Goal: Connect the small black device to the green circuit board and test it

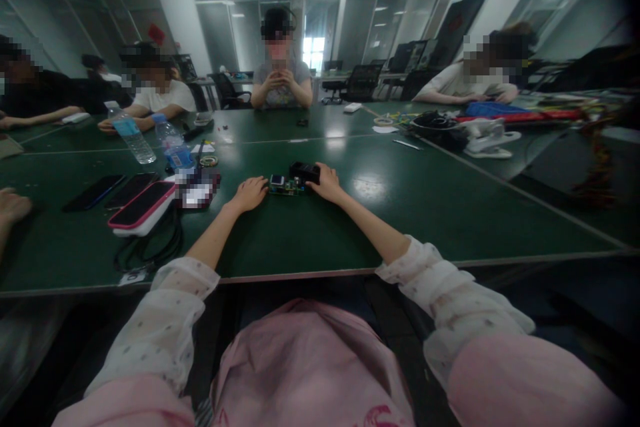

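Observation:
A small green circuit board (286,191) with a little screen on its left part lies on the dark green table. Just behind it, and partly over its right side, is a black plastic case (303,171) that looks hollow. My left hand (251,193) lies flat on the table, fingers stretched toward the board's left edge; whether they touch it I cannot tell. My right hand (326,183) grips the right end of the black case, with the thumb in front, close to the board.
On the left lie phones, one in a pink-edged case (143,205), a black cable (150,247) and two water bottles (175,143). A pen (407,145), a white clip-like object (493,140) and a dark bundle (433,121) lie at right. Several people sit around the table.

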Tool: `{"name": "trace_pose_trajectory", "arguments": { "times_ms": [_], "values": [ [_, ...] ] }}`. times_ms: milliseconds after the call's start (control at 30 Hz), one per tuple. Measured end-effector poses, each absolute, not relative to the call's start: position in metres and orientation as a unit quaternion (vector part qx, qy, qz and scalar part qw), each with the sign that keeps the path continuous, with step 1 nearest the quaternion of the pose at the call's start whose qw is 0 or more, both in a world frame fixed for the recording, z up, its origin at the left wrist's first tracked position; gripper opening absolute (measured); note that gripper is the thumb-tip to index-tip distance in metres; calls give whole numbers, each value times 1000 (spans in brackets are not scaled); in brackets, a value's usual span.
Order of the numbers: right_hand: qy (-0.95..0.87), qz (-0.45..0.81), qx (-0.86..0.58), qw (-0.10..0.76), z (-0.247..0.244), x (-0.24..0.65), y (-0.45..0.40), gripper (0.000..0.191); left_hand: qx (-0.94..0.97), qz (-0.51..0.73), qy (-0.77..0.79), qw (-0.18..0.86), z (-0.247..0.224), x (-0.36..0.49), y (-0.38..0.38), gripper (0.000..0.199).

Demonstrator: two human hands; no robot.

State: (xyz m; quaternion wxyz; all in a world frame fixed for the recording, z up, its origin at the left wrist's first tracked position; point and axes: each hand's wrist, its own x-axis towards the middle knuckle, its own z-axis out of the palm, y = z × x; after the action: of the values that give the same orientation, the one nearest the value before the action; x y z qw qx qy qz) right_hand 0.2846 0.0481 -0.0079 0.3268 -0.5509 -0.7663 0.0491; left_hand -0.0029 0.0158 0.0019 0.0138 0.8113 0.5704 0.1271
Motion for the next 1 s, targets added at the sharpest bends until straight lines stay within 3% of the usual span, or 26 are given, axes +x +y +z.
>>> {"name": "trace_pose_trajectory", "arguments": {
  "times_ms": [200, 533, 1000],
  "values": [
    [-768, 48, -544, 334, -8, 285, 48, 70, 812, 130, 569, 16, 1, -3, 16, 48],
    [-747, 29, -545, 380, -5, 282, 51, 52, 811, 121, 572, 10, 2, -3, 16, 48],
    [-760, 19, -528, 378, -3, 285, 49, 52, 811, 118, 573, 12, 4, -2, 13, 49]
  ]
}}
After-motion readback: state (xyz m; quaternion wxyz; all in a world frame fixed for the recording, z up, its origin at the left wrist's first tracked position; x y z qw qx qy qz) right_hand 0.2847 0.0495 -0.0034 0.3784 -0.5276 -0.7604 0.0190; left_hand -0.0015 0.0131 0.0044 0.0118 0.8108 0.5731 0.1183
